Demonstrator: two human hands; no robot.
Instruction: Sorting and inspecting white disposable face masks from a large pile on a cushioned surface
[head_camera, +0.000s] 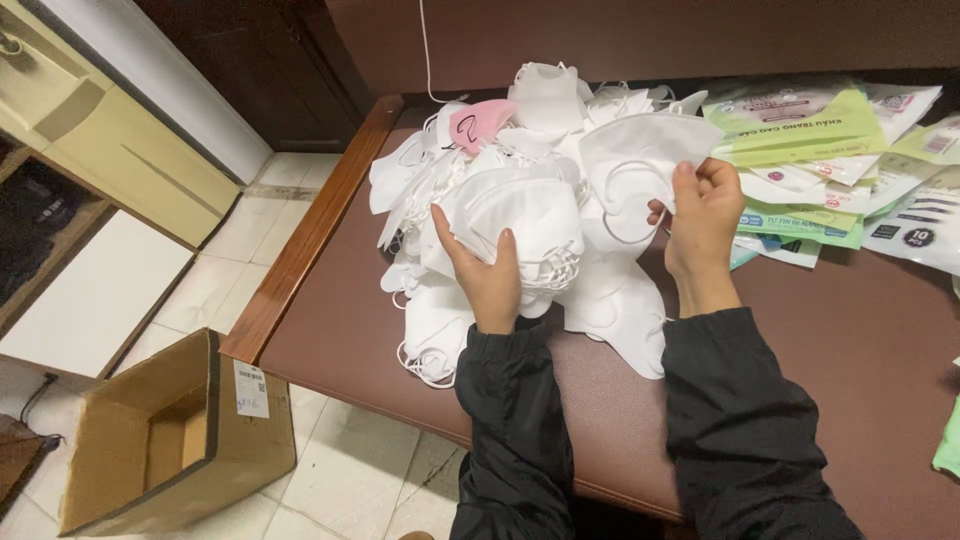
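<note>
now, left hand (487, 272) grips a folded white fabric face mask (530, 215) atop the white mask heap (470, 190) near the brown table's (850, 340) left edge. right hand (703, 228) pinches another white folded mask (640, 150). green-and-white flat packets (800, 125) lie toward the far right corner.

Both arms in black sleeves reach forward; the left hand (487, 272) has its fingers spread and curled, the right hand (703, 222) is raised, pinching.
</note>
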